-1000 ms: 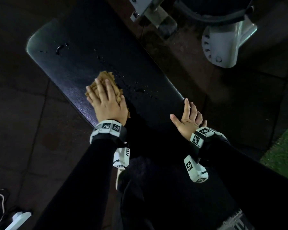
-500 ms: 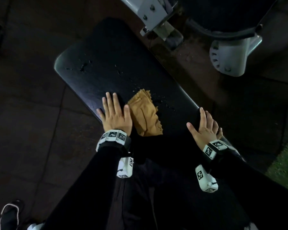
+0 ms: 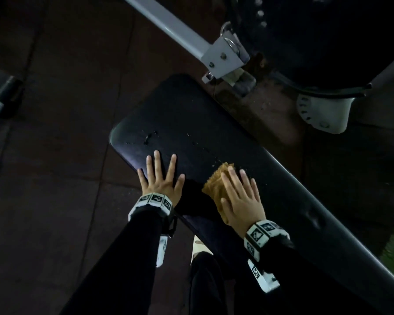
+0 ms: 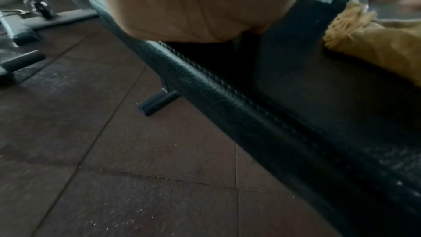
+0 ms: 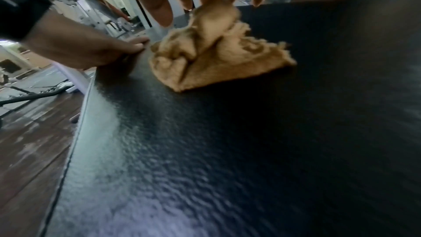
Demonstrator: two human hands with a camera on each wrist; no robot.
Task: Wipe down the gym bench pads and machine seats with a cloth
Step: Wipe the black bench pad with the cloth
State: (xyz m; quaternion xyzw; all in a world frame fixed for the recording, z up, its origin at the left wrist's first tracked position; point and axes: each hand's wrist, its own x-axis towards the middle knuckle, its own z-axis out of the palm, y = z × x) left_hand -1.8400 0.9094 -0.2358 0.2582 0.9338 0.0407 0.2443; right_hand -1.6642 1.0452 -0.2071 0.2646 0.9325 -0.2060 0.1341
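A long black bench pad (image 3: 191,114) runs diagonally across the head view, with water droplets (image 3: 148,137) near its far end. A tan cloth (image 3: 213,186) lies bunched on the pad. My right hand (image 3: 239,196) is on top of it. In the right wrist view its fingers curl down and gather the cloth (image 5: 218,60) into a raised peak. My left hand (image 3: 159,180) lies flat with fingers spread on the pad's left edge, beside the cloth and apart from it. The left wrist view shows the left palm (image 4: 193,6), the pad's side (image 4: 227,100) and the cloth (image 4: 376,42).
A grey machine beam (image 3: 180,30) and a black housing (image 3: 316,42) with a white bracket (image 3: 323,112) stand beyond the bench. Dark rubber floor tiles (image 3: 55,155) lie left of it. The bench foot (image 4: 154,104) sticks out below, and more equipment (image 4: 18,30) stands at far left.
My left hand let go of the cloth and slid to the pad's left edge. My right hand left the pad's right edge and came onto the cloth.
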